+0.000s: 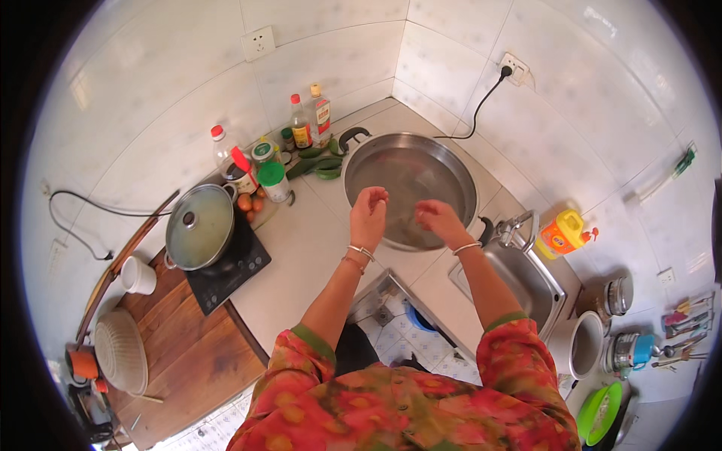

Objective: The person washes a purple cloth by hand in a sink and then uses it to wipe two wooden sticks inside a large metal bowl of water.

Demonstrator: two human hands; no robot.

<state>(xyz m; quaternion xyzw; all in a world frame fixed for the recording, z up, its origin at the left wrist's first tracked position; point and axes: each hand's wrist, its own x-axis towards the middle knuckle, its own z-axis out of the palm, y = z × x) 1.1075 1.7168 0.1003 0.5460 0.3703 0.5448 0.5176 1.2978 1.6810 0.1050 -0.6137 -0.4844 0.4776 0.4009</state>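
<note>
A wide round metal pot [409, 189] with black side handles stands in the counter corner, holding greyish, murky liquid. My left hand [369, 217] hovers over its near left rim, fingers loosely curled, and nothing shows in it. Above the near right part of the same pot is my right hand [443, 221], its fingers bent and apart, with no object visible in them. A gap separates the two hands. What lies under the liquid cannot be made out.
Right of the pot are a metal sink [522, 276], its faucet [516, 225] and a yellow detergent bottle [564, 234]. On the left, a lidded pot [200, 228] sits on a black induction cooktop [231, 276]. Green vegetables [321, 163], eggs [251, 204] and a sauce bottle [300, 124] line the back wall.
</note>
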